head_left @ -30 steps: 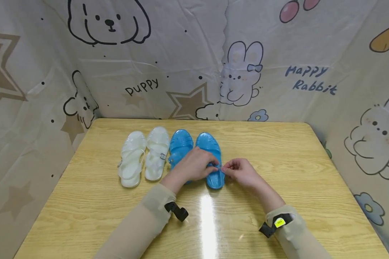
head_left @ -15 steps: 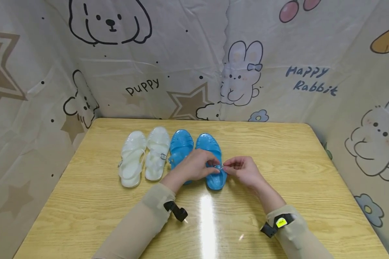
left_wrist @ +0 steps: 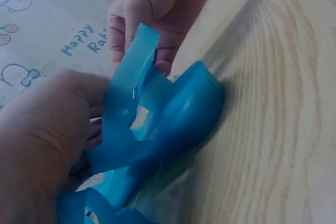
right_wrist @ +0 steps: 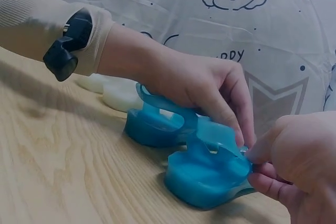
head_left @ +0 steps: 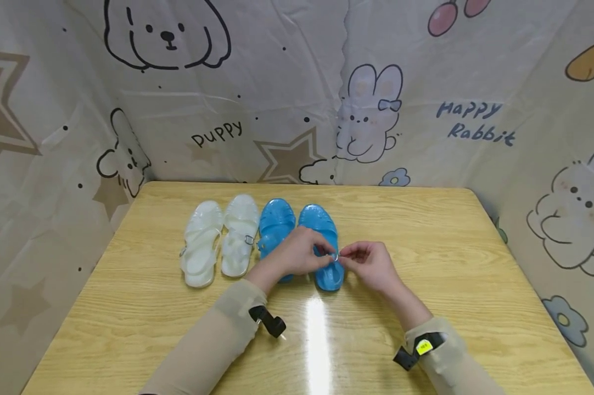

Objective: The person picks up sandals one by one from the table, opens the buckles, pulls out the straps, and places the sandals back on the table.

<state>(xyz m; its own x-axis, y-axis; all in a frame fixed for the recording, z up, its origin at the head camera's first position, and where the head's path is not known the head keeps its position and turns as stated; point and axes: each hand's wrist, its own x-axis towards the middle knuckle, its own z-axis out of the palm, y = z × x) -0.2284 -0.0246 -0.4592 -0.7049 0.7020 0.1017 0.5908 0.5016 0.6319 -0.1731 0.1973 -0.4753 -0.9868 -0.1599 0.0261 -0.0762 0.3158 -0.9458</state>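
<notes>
A pair of blue jelly sandals lies near the table's middle, toes pointing away. My left hand [head_left: 299, 252] reaches over the left blue sandal [head_left: 277, 211] and pinches the buckle end of the ankle strap on the right blue sandal [head_left: 318, 216]. The small metal buckle [head_left: 334, 257] shows between the two hands. From the outer side, my right hand [head_left: 373, 266] pinches the strap by that buckle with thumb and forefinger. In the left wrist view the blue strap [left_wrist: 126, 90] arches above the heel. Fingers partly hide the buckle, so whether the strap runs through it I cannot tell.
To the left, two whitish jelly sandals stand side by side, the outer one [head_left: 203, 241] and the inner one [head_left: 240, 219], both with metal buckles. All rest on a wooden table [head_left: 104, 329]. A printed cloth [head_left: 277, 82] hangs behind and around the table.
Both hands stay at the right blue sandal's strap. The buckle first shows more flatly, then tilts up between the fingertips. The right hand shifts very slightly; the sandals barely move.
</notes>
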